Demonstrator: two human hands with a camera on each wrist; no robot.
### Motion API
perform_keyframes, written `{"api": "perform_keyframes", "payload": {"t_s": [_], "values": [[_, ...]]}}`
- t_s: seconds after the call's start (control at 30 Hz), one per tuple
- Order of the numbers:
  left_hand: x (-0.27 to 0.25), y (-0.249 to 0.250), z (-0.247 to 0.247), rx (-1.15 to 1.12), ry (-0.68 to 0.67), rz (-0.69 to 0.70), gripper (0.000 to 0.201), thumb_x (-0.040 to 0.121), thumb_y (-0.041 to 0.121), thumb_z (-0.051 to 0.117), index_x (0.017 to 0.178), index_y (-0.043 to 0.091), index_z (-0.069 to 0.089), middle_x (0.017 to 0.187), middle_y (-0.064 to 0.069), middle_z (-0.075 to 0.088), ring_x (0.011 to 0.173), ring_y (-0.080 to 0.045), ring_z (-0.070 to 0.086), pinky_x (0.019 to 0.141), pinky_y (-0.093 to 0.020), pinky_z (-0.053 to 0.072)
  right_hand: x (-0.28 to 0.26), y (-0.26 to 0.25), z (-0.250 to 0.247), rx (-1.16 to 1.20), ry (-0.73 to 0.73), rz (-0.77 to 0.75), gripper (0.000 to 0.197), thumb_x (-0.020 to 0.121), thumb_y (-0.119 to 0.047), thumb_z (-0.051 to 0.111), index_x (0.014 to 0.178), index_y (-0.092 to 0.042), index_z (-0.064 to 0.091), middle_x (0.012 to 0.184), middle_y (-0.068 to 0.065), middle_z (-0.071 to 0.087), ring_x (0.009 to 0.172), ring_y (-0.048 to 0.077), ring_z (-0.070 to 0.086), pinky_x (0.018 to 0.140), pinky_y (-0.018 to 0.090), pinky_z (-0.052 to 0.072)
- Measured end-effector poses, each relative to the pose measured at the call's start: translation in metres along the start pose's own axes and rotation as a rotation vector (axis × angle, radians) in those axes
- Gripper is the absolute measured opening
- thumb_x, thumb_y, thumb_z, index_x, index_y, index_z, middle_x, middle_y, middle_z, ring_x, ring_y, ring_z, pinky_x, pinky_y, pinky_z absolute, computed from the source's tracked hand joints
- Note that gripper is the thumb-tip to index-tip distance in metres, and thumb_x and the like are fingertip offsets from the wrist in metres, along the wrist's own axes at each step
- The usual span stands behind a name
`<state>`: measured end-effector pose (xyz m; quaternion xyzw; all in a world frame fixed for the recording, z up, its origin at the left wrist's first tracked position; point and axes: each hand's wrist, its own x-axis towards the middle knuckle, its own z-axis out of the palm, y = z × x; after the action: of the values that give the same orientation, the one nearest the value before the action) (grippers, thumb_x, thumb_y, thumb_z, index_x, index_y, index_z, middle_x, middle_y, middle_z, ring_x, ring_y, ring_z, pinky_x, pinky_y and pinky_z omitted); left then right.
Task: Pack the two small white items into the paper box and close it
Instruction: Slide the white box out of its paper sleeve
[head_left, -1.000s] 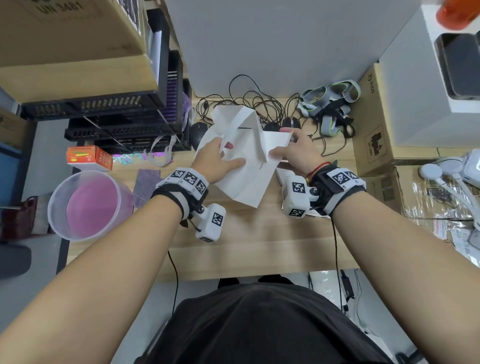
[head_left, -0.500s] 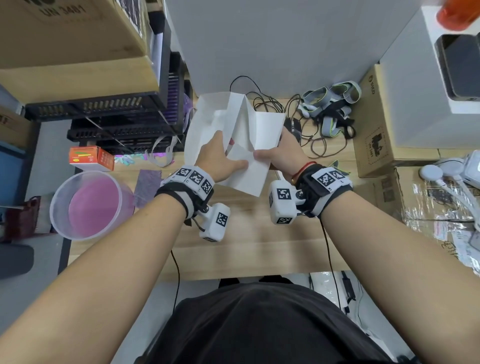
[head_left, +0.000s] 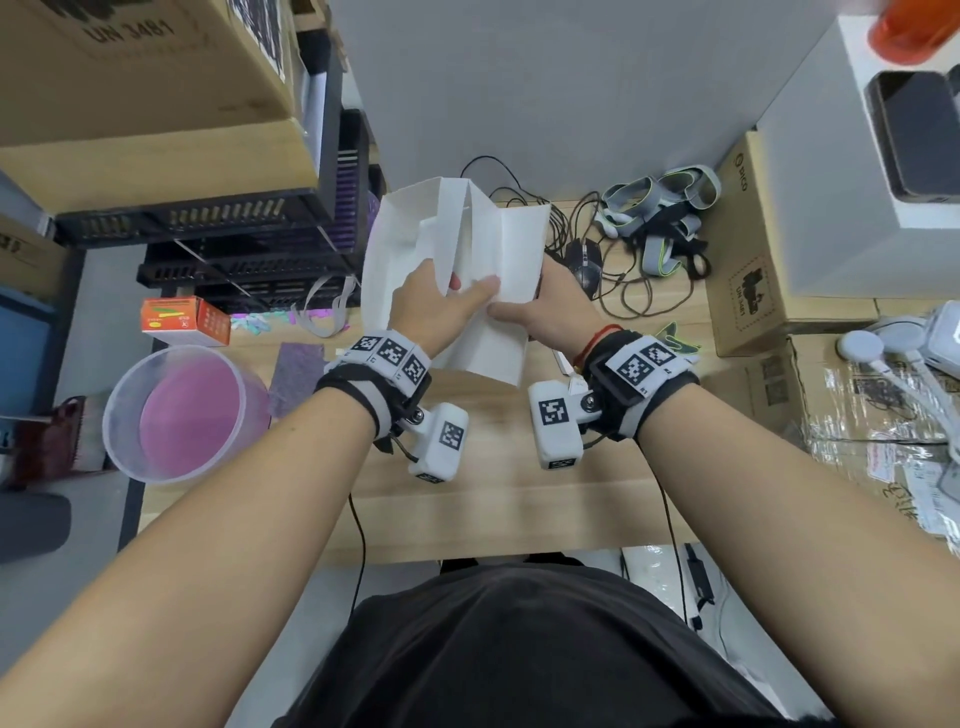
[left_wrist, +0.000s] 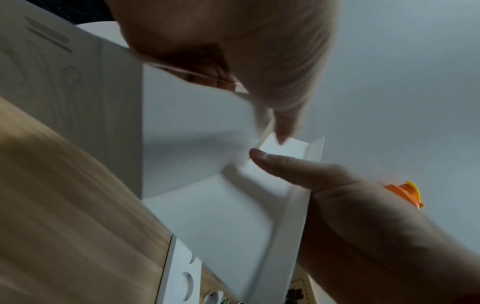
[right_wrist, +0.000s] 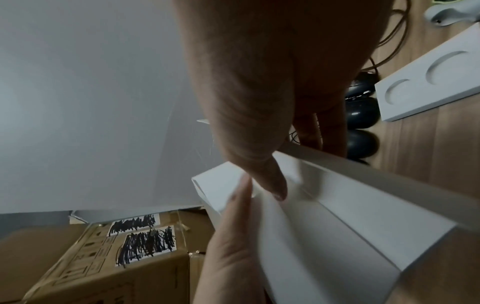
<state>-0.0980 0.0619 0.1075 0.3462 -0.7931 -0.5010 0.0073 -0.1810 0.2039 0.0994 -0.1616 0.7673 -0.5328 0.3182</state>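
I hold a white paper box (head_left: 485, 351) above the middle of the desk, its flaps (head_left: 421, 228) standing open toward the wall. My left hand (head_left: 462, 291) grips its left panel, thumb inside and fingers behind. My right hand (head_left: 519, 307) pinches the right panel, its thumb meeting the left one. In the left wrist view the left hand (left_wrist: 249, 107) pinches a flap edge over the white box interior (left_wrist: 207, 205). The right wrist view shows my right hand (right_wrist: 301, 164) on the box wall (right_wrist: 363, 170). I cannot make out the two small white items.
A white insert tray with round recesses (right_wrist: 428, 72) lies on the desk right of the box, beside a black mouse (head_left: 584, 262) and cables. A clear tub with a pink bottom (head_left: 182, 415) stands at the left edge. Cardboard boxes (head_left: 748, 270) line the right side.
The box has risen and turned more upright, its flaps swinging toward the wall. Both hands have drawn together at its middle until the thumbs meet.
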Motion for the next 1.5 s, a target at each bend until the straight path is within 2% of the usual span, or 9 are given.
{"api": "perform_keyframes", "payload": {"t_s": [0.17, 0.27, 0.43, 0.57, 0.67, 0.8, 0.97, 1.27, 1.5], "values": [[0.004, 0.0, -0.003, -0.078, 0.02, -0.039, 0.042, 0.082, 0.05, 0.059, 0.101, 0.013, 0.065, 0.1, 0.001, 0.07, 0.097, -0.022, 0.066, 0.092, -0.042, 0.053, -0.008, -0.009, -0.005, 0.211, -0.09, 0.112, 0.057, 0.083, -0.037, 0.073, 0.133, -0.022, 0.05, 0.119, 0.0, 0.066, 0.105, 0.022, 0.068, 0.076, 0.043, 0.061], [0.002, 0.004, -0.004, -0.212, -0.07, -0.037, 0.044, 0.083, 0.049, 0.062, 0.111, 0.016, 0.066, 0.106, 0.002, 0.073, 0.098, -0.018, 0.069, 0.093, -0.045, 0.055, -0.015, -0.014, -0.005, 0.378, -0.154, 0.199, 0.049, 0.095, -0.055, 0.053, 0.136, -0.031, 0.044, 0.121, -0.003, 0.064, 0.108, 0.026, 0.067, 0.081, 0.048, 0.06], [-0.005, 0.01, -0.003, -0.328, -0.215, 0.018, 0.037, 0.097, 0.045, 0.057, 0.125, 0.022, 0.061, 0.115, 0.002, 0.073, 0.102, -0.015, 0.071, 0.095, -0.043, 0.056, -0.014, -0.012, 0.004, 0.451, -0.097, 0.205, 0.06, 0.087, -0.061, 0.055, 0.14, -0.039, 0.036, 0.129, -0.004, 0.065, 0.112, 0.024, 0.068, 0.089, 0.06, 0.054], [-0.009, 0.017, 0.001, -0.416, -0.237, 0.01, 0.034, 0.096, 0.043, 0.057, 0.123, 0.022, 0.06, 0.115, -0.005, 0.073, 0.103, -0.026, 0.071, 0.094, -0.053, 0.055, -0.016, -0.019, 0.014, 0.418, -0.081, 0.176, 0.056, 0.092, -0.068, 0.038, 0.143, -0.049, 0.027, 0.133, -0.012, 0.061, 0.114, 0.02, 0.067, 0.086, 0.059, 0.056], [-0.009, 0.021, 0.002, -0.436, -0.204, 0.034, 0.029, 0.099, 0.04, 0.055, 0.123, 0.025, 0.06, 0.114, -0.002, 0.073, 0.103, -0.021, 0.071, 0.093, -0.047, 0.057, -0.017, -0.024, 0.02, 0.397, -0.06, 0.151, 0.064, 0.09, -0.074, 0.034, 0.147, -0.051, 0.02, 0.142, -0.009, 0.055, 0.123, 0.021, 0.061, 0.096, 0.057, 0.052], [-0.01, 0.03, 0.003, -0.406, -0.174, 0.071, 0.032, 0.102, 0.044, 0.047, 0.125, 0.024, 0.057, 0.103, -0.002, 0.072, 0.089, -0.017, 0.072, 0.078, -0.039, 0.058, -0.015, -0.029, 0.025, 0.387, -0.012, 0.112, 0.061, 0.099, -0.056, 0.04, 0.152, -0.045, 0.011, 0.149, -0.001, 0.047, 0.129, 0.023, 0.054, 0.105, 0.054, 0.045], [-0.012, 0.032, 0.007, -0.4, -0.118, 0.075, 0.027, 0.103, 0.042, 0.045, 0.118, 0.023, 0.057, 0.108, -0.003, 0.07, 0.095, -0.019, 0.071, 0.08, -0.042, 0.06, -0.012, -0.027, 0.025, 0.423, 0.06, 0.106, 0.057, 0.101, -0.039, 0.044, 0.151, -0.038, 0.016, 0.143, 0.004, 0.051, 0.122, 0.023, 0.058, 0.098, 0.047, 0.052], [-0.007, 0.03, 0.009, -0.404, -0.03, 0.107, 0.018, 0.098, 0.031, 0.058, 0.113, 0.022, 0.054, 0.104, -0.001, 0.066, 0.087, -0.016, 0.066, 0.063, -0.023, 0.052, -0.015, -0.027, 0.022, 0.418, 0.07, 0.076, 0.046, 0.105, -0.023, 0.036, 0.148, -0.028, 0.022, 0.124, 0.011, 0.06, 0.088, 0.013, 0.064, 0.059, 0.02, 0.057], [-0.012, 0.033, 0.01, -0.506, -0.016, 0.04, 0.026, 0.098, 0.036, 0.055, 0.116, 0.017, 0.053, 0.09, -0.001, 0.061, 0.063, -0.009, 0.06, 0.051, -0.02, 0.046, -0.021, -0.027, 0.023, 0.287, 0.054, 0.043, 0.054, 0.09, -0.041, 0.037, 0.142, -0.036, 0.023, 0.119, 0.014, 0.064, 0.102, 0.031, 0.067, 0.082, 0.048, 0.058]]}}
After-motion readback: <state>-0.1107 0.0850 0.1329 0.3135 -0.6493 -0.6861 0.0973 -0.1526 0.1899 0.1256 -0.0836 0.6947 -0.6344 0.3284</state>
